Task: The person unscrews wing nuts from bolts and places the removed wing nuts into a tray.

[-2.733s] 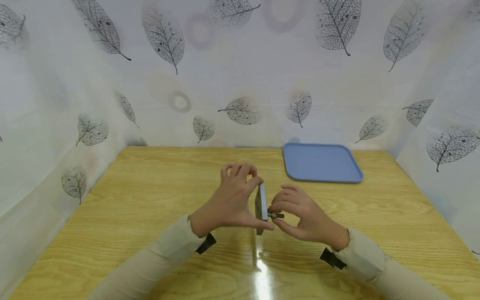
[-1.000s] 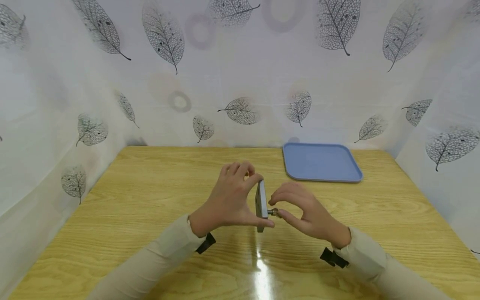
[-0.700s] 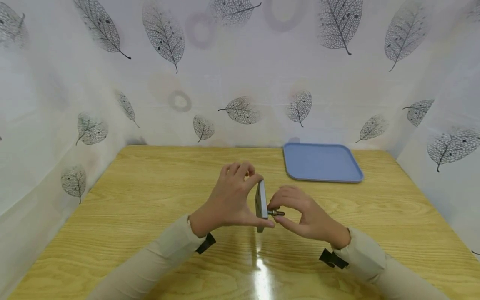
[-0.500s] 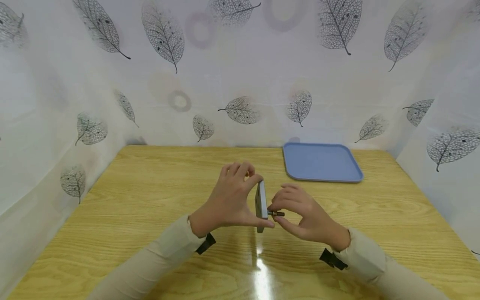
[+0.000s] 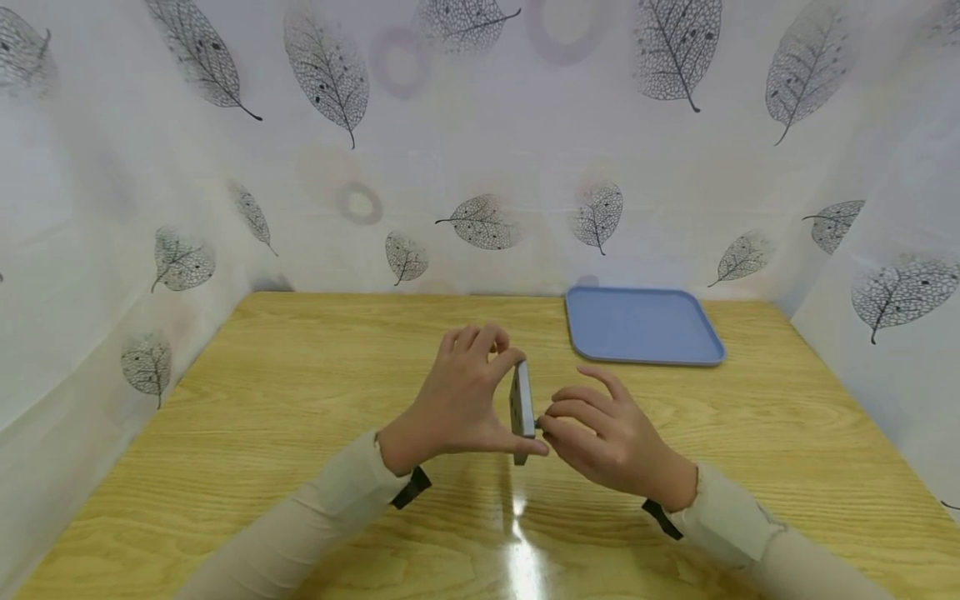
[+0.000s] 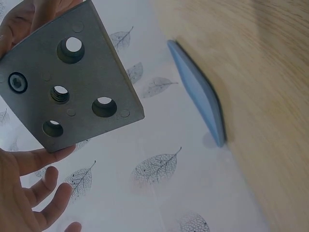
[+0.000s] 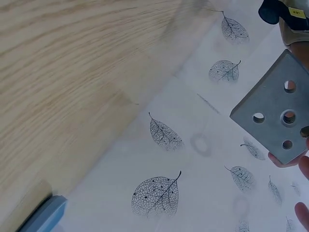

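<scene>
My left hand (image 5: 457, 400) grips a square grey metal plate (image 5: 521, 404) by its edges, thumb at the lower edge and index finger at the top, holding it on edge above the table. In the left wrist view the plate (image 6: 82, 89) shows several round holes, the middle one threaded, and a bolt's socket head (image 6: 18, 82) sits in one corner. On the other face my right hand (image 5: 611, 437) pinches the projecting bolt (image 5: 537, 423), covering most of it. Part of the bolt (image 7: 304, 131) shows at the frame edge in the right wrist view, beside fingertips (image 7: 305, 165).
A blue tray (image 5: 645, 327) lies at the back right of the wood-grain table (image 5: 337, 358). Behind and at both sides hangs a white curtain (image 5: 480, 150) printed with leaves.
The right fingers come off the bolt, then close round it again. Now the hand is turned over more, its index finger raised, and hides the bolt's end. The left hand and plate barely move.
</scene>
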### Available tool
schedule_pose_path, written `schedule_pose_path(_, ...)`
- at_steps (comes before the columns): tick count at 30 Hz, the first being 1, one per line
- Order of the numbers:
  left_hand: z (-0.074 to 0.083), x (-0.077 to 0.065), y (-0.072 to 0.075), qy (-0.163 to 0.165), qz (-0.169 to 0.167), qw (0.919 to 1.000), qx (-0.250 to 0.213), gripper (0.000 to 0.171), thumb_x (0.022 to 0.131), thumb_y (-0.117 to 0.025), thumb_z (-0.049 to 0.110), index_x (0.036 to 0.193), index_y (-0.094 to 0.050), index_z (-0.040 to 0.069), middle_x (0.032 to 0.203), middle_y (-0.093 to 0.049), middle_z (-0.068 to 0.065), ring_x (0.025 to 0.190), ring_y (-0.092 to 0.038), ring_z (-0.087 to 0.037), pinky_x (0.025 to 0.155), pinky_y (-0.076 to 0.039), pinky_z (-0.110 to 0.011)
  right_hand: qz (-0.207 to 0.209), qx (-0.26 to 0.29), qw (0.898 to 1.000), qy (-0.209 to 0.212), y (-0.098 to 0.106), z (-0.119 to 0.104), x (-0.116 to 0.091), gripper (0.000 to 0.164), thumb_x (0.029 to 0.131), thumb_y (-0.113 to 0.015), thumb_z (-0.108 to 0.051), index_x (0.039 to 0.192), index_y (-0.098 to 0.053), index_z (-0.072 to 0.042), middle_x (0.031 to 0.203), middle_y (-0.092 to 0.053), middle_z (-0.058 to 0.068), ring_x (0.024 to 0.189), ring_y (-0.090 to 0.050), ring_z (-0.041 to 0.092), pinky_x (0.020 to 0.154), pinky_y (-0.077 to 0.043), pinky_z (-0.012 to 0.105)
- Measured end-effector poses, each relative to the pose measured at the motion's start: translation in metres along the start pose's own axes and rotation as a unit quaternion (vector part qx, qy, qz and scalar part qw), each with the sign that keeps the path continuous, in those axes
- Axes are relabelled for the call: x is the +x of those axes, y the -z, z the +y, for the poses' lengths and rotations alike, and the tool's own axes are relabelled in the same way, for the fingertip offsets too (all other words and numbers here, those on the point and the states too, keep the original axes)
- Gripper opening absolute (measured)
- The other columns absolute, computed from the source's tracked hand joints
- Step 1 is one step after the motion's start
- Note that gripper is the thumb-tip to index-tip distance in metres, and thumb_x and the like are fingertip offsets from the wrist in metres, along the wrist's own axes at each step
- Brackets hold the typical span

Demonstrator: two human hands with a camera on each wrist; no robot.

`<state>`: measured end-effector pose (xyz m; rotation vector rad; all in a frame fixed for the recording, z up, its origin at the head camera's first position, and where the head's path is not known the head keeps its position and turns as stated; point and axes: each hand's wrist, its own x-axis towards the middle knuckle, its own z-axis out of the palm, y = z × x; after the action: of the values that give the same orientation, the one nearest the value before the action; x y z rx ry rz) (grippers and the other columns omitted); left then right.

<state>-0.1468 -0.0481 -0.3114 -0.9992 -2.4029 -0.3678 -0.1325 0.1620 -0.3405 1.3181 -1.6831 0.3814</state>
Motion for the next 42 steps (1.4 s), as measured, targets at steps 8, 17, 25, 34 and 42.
schedule_pose_path(8, 0.0, 0.0, 0.0, -0.005, 0.0, 1.0, 0.005, 0.088, 0.044, -0.072, 0.08, 0.104, -0.061, 0.016, 0.101, -0.043, -0.001, 0.091, -0.04, -0.017, 0.087, -0.036, -0.041, -0.038, 0.116, 0.988, -0.094, 0.002, 0.004, 0.001, 0.03, 0.098, -0.046, -0.029, 0.094, -0.067, -0.007, 0.091, -0.064, 0.004, 0.087, -0.059, 0.019, 0.1, -0.036, 0.044)
schedule_pose_path(17, 0.001, 0.0, 0.0, -0.008, -0.002, 1.0, 0.0, 0.089, 0.044, -0.072, 0.08, 0.104, -0.062, 0.016, 0.101, -0.043, -0.001, 0.092, -0.04, -0.017, 0.088, -0.036, -0.041, -0.112, 0.271, 0.938, -0.186, 0.006, 0.009, -0.006, 0.032, 0.102, -0.034, -0.018, 0.103, -0.065, -0.012, 0.101, -0.063, 0.0, 0.099, -0.055, 0.014, 0.099, -0.034, 0.035)
schedule_pose_path(25, 0.001, 0.0, 0.0, -0.009, 0.002, 1.0, 0.001, 0.088, 0.043, -0.073, 0.079, 0.103, -0.062, 0.015, 0.1, -0.043, -0.001, 0.092, -0.041, -0.017, 0.087, -0.036, -0.041, -0.087, 0.29, 0.932, -0.2, 0.006, 0.011, -0.005, 0.026, 0.1, -0.041, -0.013, 0.095, -0.066, -0.012, 0.094, -0.065, 0.0, 0.094, -0.057, 0.015, 0.092, -0.04, 0.032)
schedule_pose_path(34, 0.0, 0.0, 0.0, -0.011, 0.001, 0.9999, 0.006, 0.088, 0.044, -0.072, 0.08, 0.104, -0.061, 0.015, 0.101, -0.043, -0.001, 0.092, -0.041, -0.017, 0.087, -0.036, -0.041, -0.046, 0.269, 0.949, -0.155, 0.003, 0.01, -0.001, 0.022, 0.097, -0.05, -0.026, 0.092, -0.066, -0.012, 0.088, -0.064, 0.0, 0.087, -0.057, 0.015, 0.1, -0.036, 0.03)
schedule_pose_path(42, -0.001, 0.0, -0.001, -0.013, 0.001, 0.9998, 0.015, 0.089, 0.045, -0.07, 0.081, 0.104, -0.061, 0.016, 0.101, -0.044, -0.001, 0.094, -0.042, -0.018, 0.089, -0.036, -0.042, -0.051, 0.245, 0.957, -0.146, 0.002, 0.009, -0.001, 0.019, 0.094, -0.056, -0.027, 0.093, -0.066, -0.011, 0.093, -0.062, -0.001, 0.09, -0.054, 0.015, 0.09, -0.037, 0.034)
